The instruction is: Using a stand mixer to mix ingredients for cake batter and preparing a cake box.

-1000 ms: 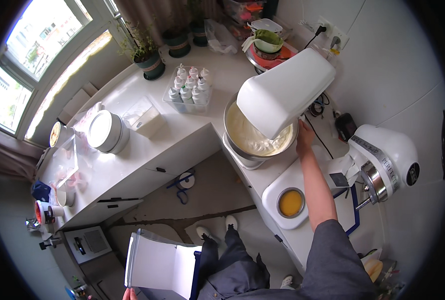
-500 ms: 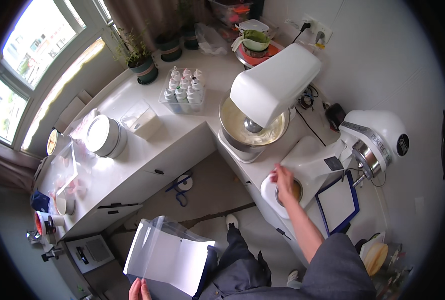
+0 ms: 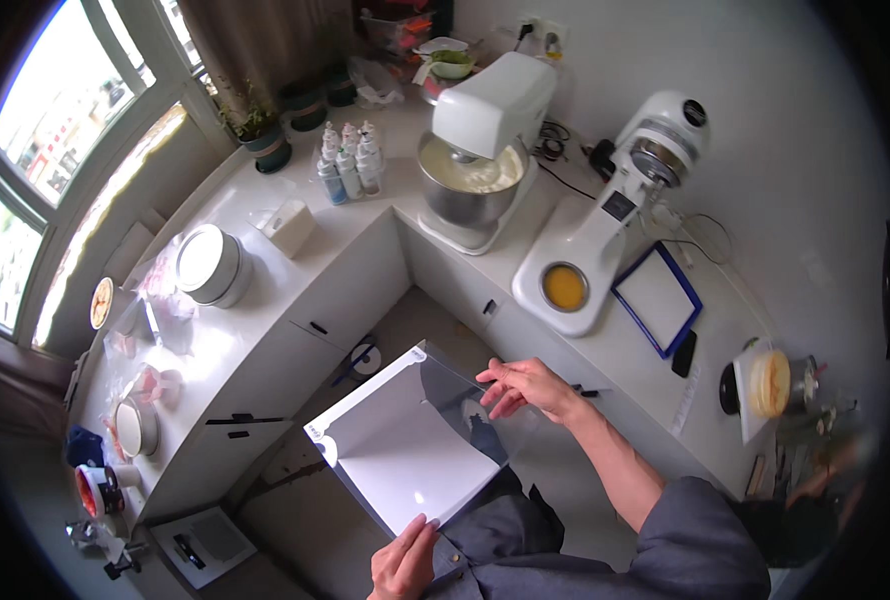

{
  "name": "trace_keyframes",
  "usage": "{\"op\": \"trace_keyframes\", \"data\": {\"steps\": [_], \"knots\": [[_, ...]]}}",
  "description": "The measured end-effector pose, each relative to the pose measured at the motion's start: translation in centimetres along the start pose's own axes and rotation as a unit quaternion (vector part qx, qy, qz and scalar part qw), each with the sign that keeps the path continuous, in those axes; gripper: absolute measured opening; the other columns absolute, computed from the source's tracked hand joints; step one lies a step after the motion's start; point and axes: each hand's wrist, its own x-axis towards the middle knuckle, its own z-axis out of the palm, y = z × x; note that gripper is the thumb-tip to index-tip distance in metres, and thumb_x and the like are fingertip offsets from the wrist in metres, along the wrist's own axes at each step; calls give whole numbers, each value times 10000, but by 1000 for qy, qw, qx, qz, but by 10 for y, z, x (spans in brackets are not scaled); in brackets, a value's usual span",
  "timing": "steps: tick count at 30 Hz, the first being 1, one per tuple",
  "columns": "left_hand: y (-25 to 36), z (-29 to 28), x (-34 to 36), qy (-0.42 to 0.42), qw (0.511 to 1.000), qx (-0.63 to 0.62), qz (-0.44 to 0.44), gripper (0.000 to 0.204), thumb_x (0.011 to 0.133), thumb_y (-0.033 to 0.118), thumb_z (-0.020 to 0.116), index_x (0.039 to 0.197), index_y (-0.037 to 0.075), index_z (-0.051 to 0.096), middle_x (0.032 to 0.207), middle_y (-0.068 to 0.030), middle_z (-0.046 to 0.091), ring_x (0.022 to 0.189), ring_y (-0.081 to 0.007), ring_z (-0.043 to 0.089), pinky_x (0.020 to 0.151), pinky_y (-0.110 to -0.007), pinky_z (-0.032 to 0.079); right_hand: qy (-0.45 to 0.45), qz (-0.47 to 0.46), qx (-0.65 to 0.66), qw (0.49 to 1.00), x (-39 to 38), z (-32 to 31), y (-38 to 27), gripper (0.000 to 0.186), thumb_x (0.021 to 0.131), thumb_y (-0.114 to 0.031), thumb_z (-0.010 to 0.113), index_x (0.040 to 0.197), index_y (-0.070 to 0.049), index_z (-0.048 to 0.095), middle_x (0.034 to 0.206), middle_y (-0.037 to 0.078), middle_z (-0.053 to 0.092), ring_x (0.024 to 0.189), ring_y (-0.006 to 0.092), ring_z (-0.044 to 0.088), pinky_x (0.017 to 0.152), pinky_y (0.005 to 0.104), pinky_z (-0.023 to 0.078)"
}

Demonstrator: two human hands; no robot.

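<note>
I hold a clear plastic sheet with a white backing (image 3: pixel 405 450) flat in front of me, over the floor. My left hand (image 3: pixel 405 565) grips its near edge at the bottom. My right hand (image 3: pixel 525 388) pinches its far right edge with fingers spread on top. Beyond it on the white corner counter (image 3: pixel 305 260) stands a white stand mixer (image 3: pixel 485 130), head down over a steel bowl of pale batter (image 3: pixel 470 175).
A second white mixer (image 3: pixel 615 210) with a small bowl of yellow liquid (image 3: pixel 565 287) sits to the right, next to a blue-framed mat (image 3: pixel 657 298). Small bottles (image 3: pixel 350 160), a potted plant (image 3: pixel 265 140), stacked white tins (image 3: pixel 210 265) and jars line the counter by the window.
My right hand left the mixer bowl, came down past the yellow bowl and took hold of the sheet's right edge. The sheet has risen and flattened out.
</note>
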Motion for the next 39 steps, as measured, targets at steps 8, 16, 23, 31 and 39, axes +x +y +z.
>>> {"op": "trace_keyframes", "data": {"steps": [8, 16, 23, 31, 39], "knots": [[2, -15, -112, -177, 964, -196, 27, 273, 891, 35, 728, 1163, 35, 704, 1059, -205, 732, 723, -283, 736, 628, -371, 588, 269, -164, -48, 948, -145, 74, 63, 330, 963, -36, 576, 1281, 5, 655, 929, 94, 753, 712, 131, 694, 677, 279, 567], [17, -7, -53, -54, 972, -224, 50, 220, 948, 167, 722, 1080, -7, 747, 905, -95, 756, 746, -158, 702, 631, -265, 537, 343, -356, -388, 778, -299, 124, 120, 377, 799, 49, 558, 1120, -40, 734, 876, 110, 760, 759, 234, 739, 707, 348, 594], [122, 21, 28, -234, 882, -173, 370, 465, 979, 431, 605, 1135, 6, 712, 1130, -168, 703, 1274, -426, 546, 1183, -576, 279, 382, -348, -447, 730, -442, 145, 171, 418, 778, 42, 611, 1144, -111, 741, 841, 30, 745, 758, 230, 711, 667, 343, 573], [191, 17, -57, -508, 772, -366, 112, 201, 930, 149, 736, 894, -48, 722, 930, -104, 677, 911, -193, 629, 778, -299, 499, 409, -306, -302, 805, -550, 162, 287, 215, 933, -199, 694, 1101, -77, 746, 895, 87, 758, 742, 250, 718, 681, 332, 558], [246, 44, -90, -508, 788, -242, 250, 304, 781, 252, 848, 1001, 55, 775, 998, -107, 751, 1228, -340, 608, 1208, -569, 265, 418, -294, -207, 834, -599, 163, 372, 166, 938, -177, 670, 980, -37, 748, 777, 132, 725, 653, 263, 686, 633, 342, 522]]}}
